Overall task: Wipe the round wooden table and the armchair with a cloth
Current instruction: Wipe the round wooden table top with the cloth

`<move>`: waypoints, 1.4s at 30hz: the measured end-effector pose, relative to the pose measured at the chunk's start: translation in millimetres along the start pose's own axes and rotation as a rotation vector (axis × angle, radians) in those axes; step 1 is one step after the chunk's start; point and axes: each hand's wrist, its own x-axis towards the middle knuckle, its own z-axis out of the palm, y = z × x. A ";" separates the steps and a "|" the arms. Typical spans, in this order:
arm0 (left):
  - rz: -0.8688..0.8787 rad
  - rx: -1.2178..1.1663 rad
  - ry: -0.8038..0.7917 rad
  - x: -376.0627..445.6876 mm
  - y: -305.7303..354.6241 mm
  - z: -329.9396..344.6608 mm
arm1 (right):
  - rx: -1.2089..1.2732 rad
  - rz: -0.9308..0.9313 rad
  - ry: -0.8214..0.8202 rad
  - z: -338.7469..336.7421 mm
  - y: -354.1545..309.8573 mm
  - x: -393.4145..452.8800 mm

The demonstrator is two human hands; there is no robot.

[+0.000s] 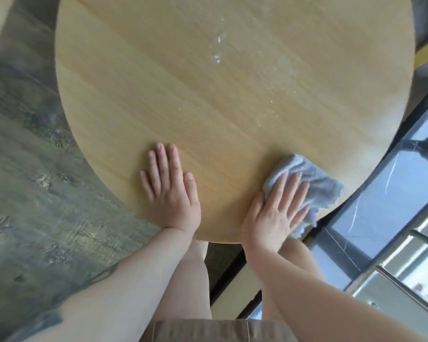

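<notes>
Table (158,82) being wiped | cloth (314,178) pressed under flat right hand (274,215) | left hand (171,188) flat, empty | white specks (218,49) ahead likely next

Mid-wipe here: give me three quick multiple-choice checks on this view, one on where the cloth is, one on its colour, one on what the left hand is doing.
1. Where is the cloth?
A. table centre
B. near edge of the table, under the right hand
C. on the floor

2. Cloth colour?
A. grey-blue
B. red
C. yellow

3. The left hand is:
A. gripping the cloth
B. lifted in the air
C. flat on the tabletop, empty

Key: 1 B, it lies by the rim under the fingers; 2 A, pale grey-blue fabric; 3 C, palm down on bare wood.
</notes>
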 end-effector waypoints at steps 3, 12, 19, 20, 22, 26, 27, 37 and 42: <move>-0.043 0.005 -0.002 -2.3 6.5 0.6 | -0.120 -0.859 -0.180 6.7 -10.4 -0.4; -0.167 -0.052 -0.028 1.1 26.6 2.6 | -0.030 -0.420 -0.079 3.9 -18.7 -2.6; -0.205 0.025 0.002 -0.5 33.1 9.1 | 0.005 0.033 0.113 -20.4 49.5 53.5; -0.234 0.015 0.008 0.8 37.2 10.4 | -0.011 0.072 0.096 -18.0 42.5 41.4; -0.332 -0.035 0.026 5.4 54.6 13.2 | -0.098 -0.477 -0.053 -13.5 38.9 30.2; -0.606 -0.160 0.090 27.3 97.2 18.0 | -0.255 -1.011 -0.151 -42.1 83.1 116.2; -0.648 -0.168 0.105 32.0 103.3 19.9 | -0.164 -0.694 -0.049 -44.7 90.7 125.3; -0.475 -0.073 0.051 -8.7 135.2 37.1 | -0.221 -0.939 -0.108 -71.0 100.1 197.4; -0.506 -0.023 0.114 -5.6 136.1 43.5 | -0.089 -0.246 0.053 -65.5 55.3 183.9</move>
